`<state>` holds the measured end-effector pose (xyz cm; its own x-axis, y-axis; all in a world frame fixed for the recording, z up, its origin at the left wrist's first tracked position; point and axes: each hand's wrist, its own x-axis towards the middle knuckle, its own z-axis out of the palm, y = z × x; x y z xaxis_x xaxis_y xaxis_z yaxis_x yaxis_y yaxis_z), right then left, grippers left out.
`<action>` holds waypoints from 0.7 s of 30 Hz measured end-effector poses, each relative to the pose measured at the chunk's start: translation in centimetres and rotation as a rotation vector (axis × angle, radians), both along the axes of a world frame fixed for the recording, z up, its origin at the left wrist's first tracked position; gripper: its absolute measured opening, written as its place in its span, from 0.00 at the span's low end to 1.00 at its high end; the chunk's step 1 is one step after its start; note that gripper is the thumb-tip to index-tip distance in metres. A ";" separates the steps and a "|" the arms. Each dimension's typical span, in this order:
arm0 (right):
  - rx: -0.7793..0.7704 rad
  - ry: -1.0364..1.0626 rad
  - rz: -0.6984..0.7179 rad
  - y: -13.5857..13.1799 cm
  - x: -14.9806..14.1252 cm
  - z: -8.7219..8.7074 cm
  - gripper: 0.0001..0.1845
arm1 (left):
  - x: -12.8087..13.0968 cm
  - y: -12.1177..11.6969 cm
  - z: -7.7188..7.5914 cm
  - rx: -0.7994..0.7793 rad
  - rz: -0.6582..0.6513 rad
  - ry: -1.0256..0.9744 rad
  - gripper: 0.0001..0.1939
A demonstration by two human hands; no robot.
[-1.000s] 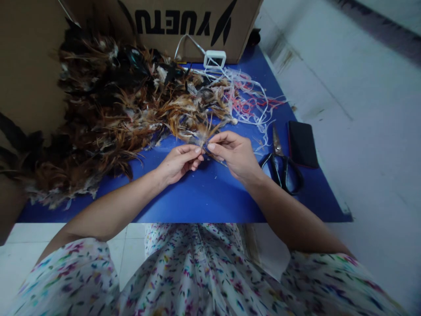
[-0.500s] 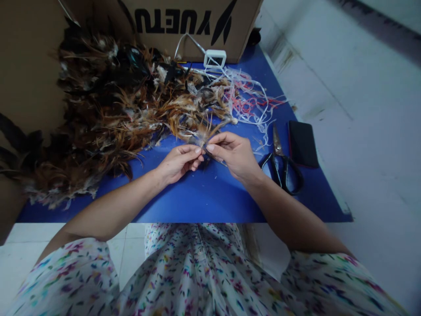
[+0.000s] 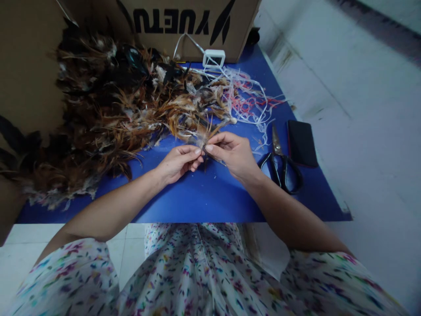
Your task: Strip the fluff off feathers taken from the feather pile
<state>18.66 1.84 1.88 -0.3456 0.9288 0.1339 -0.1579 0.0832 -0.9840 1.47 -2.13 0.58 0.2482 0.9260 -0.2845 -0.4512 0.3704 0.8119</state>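
Observation:
My left hand (image 3: 180,162) pinches the base of a small tuft of brown and grey feathers (image 3: 203,137) between thumb and forefinger. Right beside it, my right hand (image 3: 233,156) is closed in a pinch at the same tuft, its thumb and fingertips nearly touching my left fingertips. The feather tips fan upward and away from me. What exactly lies between the right fingertips is too small to make out. A large pile of brown, orange and black feathers (image 3: 131,101) lies just beyond and to the left of both hands.
Black-handled scissors (image 3: 279,164) and a dark phone-like slab (image 3: 301,144) lie right on the blue table (image 3: 197,202). White and red plastic strings (image 3: 248,98) tangle behind my right hand, near a small white-framed device (image 3: 214,59). A cardboard box (image 3: 194,41) stands at the back.
Both hands stay in nearly the same place at the feather tuft. My right fingertips have shifted slightly left toward the left ones.

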 end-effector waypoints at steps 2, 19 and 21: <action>0.009 0.010 0.004 0.1 0.0 -0.1 0.16 | 0.0 0.0 0.0 -0.002 -0.001 0.006 0.20; 0.058 -0.036 -0.028 0.1 0.0 -0.5 0.12 | 0.0 0.1 -0.2 -0.001 -0.006 0.041 0.16; 0.082 -0.051 -0.045 0.1 0.0 -0.6 0.11 | 0.0 0.1 -0.2 0.001 -0.004 0.041 0.16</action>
